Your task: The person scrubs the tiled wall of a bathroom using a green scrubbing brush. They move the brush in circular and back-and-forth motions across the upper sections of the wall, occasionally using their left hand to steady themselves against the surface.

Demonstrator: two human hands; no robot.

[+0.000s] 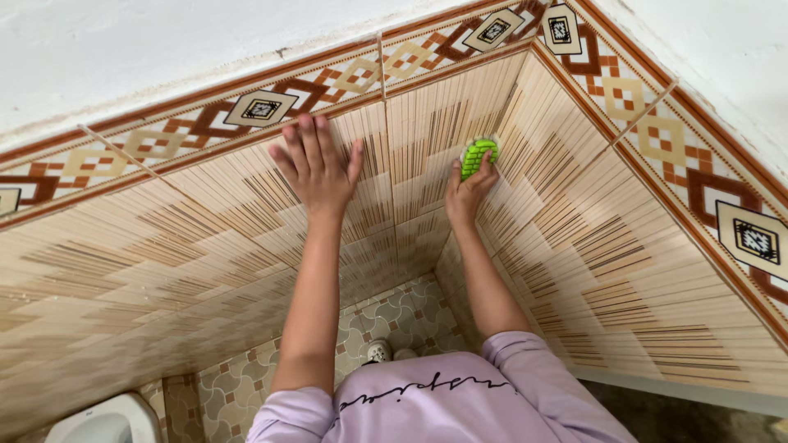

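Head view: left hand (pixel 316 168) lies spread flat on the tiled wall (pixel 205 238), right hand (pixel 468 193) grips a green brush (pixel 478 156).

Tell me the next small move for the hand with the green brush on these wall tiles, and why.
Probably draw the green scrubbing brush down along the grout line near the corner. The right hand presses it against the striped beige tile just under the patterned border, while the left hand lies flat on the wall as a brace, so the tiles below are within reach.

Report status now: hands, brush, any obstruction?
Left hand flat on tiled wall. Right hand holds green brush near the corner. Nothing obstructing.
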